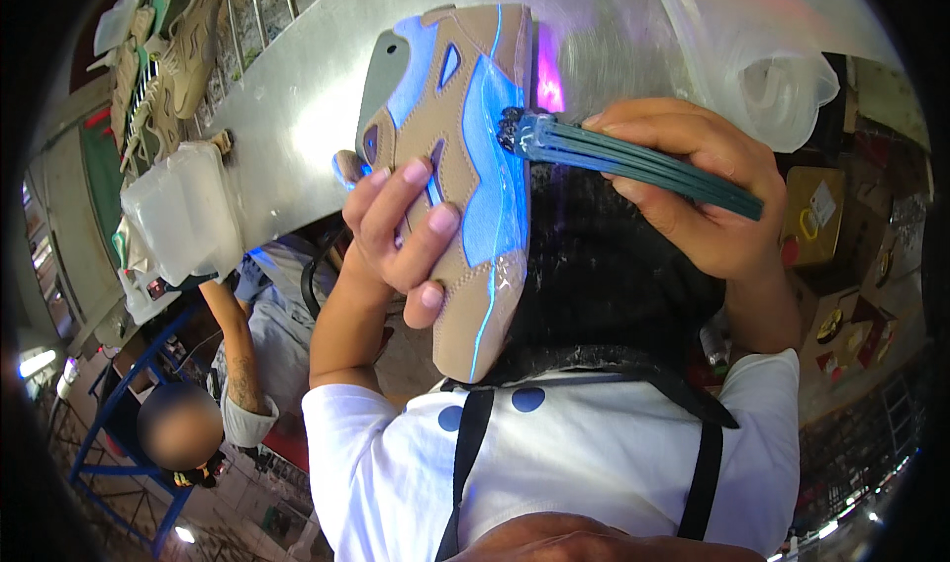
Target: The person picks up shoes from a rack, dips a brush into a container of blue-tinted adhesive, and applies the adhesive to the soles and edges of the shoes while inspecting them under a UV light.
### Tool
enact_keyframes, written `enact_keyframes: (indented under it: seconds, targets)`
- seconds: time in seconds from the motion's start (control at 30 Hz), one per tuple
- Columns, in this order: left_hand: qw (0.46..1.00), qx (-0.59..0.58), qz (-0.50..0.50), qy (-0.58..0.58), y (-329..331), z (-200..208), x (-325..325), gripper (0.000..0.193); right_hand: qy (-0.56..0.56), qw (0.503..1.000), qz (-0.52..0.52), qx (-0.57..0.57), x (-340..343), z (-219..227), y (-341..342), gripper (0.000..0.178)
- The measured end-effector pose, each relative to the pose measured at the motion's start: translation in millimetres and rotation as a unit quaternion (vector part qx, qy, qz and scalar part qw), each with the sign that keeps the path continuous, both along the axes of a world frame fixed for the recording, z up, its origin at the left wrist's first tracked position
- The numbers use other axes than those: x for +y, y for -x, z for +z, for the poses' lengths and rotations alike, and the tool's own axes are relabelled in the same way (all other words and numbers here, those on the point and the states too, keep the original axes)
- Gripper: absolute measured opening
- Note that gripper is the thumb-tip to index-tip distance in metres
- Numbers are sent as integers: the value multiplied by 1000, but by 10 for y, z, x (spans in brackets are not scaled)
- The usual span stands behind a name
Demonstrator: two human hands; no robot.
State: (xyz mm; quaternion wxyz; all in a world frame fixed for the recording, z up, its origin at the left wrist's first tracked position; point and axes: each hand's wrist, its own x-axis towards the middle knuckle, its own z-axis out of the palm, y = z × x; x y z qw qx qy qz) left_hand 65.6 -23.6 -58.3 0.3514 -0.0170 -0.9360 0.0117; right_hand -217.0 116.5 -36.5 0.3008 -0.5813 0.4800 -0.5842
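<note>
A tan and blue shoe upper (463, 171) was held up in front of the wearer's chest, its top end over the table (287, 132). It was gripped by the left hand (401, 235), with four fingertips spread on the tan face; where the thumb lay could not be told. A brush (638, 164) with a ridged green handle was pinched in the fingers of the right hand (703, 181), just right of the upper, and its dark bristles (510, 130) were laid against the upper's right edge, beside the blue panel.

For a good result, it was judged, the brush was best kept low and drawn along that edge in light, even strokes, with the upper held firm and the left fingers kept clear of the glossy strip. Too full a load on the bristles might have left smears on the tan face.

To the upper's left, beyond the hand, a clear plastic box (183, 211) was seen, and above it a rack of similar uppers (188, 52). Another person (247, 344) was seated lower left of the upper. To its upper right, clear plastic containers (762, 67) were placed beyond the right hand. A black apron (614, 285) was spread just right of its lower half, where the edge could easily have been brushed against cloth.
</note>
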Motion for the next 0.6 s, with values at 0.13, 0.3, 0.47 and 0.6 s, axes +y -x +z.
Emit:
enact_keyframes:
  seconds: [0.13,0.3,0.47,0.6]
  targets:
    - [1000,28,7,-5,46,-56,14,73,-33,988,30,-150,238,-176,-181,25]
    - [1000,11,4,2,43,12,25,72,-67,977,-3,-205,409,-43,-347,21]
    - [1000,-12,-20,14,48,38,-37,68,-79,977,14,-198,424,60,-312,20]
    - [999,-38,-30,12,47,124,-57,66,-63,980,87,-168,314,44,-125,21]
